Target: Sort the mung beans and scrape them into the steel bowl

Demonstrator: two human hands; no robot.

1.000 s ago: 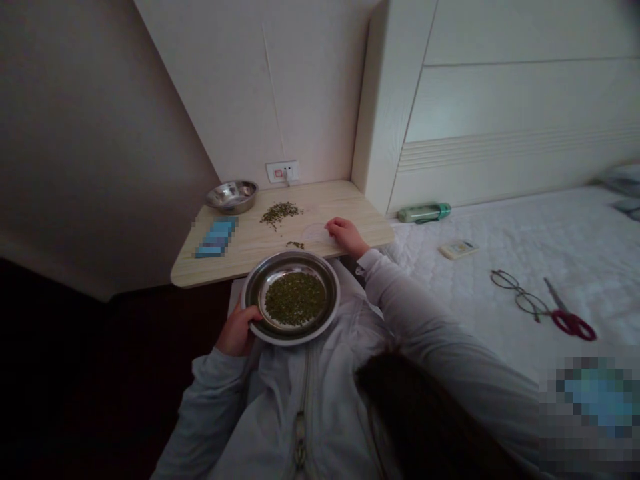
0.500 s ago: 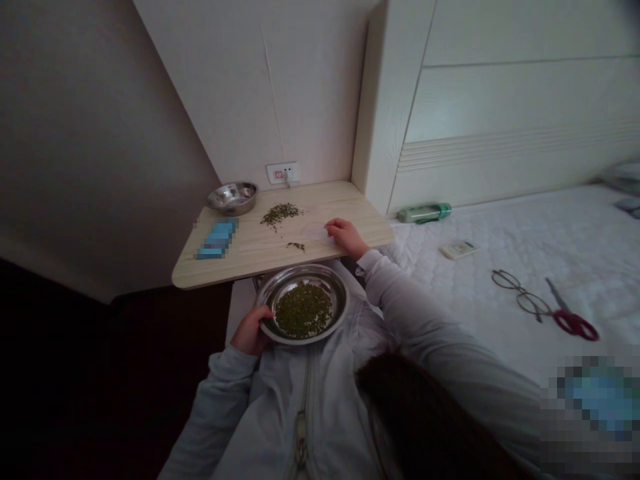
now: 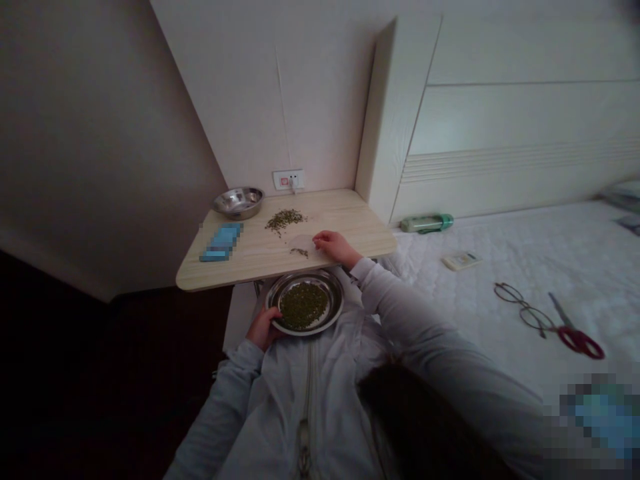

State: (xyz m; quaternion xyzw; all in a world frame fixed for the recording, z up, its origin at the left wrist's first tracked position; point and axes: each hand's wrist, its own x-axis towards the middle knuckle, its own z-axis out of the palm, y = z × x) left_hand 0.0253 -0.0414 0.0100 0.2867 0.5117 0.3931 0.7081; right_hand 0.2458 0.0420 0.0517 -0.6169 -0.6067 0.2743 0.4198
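Note:
My left hand [image 3: 263,326] grips the near-left rim of a round steel plate [image 3: 335,308] heaped with small green beans [image 3: 303,306], held just below the front edge of a light wooden bedside shelf [image 3: 250,260]. My right hand [image 3: 334,245] rests on the shelf, fingers curled on a thin pale sheet [image 3: 303,241] beside a tiny cluster of beans [image 3: 299,252]. A larger loose pile of beans [image 3: 285,219] lies farther back on the shelf.
An empty steel bowl [image 3: 239,201] and a blurred blue item [image 3: 221,241] sit on the shelf's left. On the white bed [image 3: 500,293] to the right lie a green bottle [image 3: 427,222], a remote [image 3: 461,260], glasses [image 3: 522,305] and red-handled scissors [image 3: 575,332].
The plate of beans has dropped lower and closer to my body, under the shelf edge. My right hand has slid left along the shelf toward the small bean cluster.

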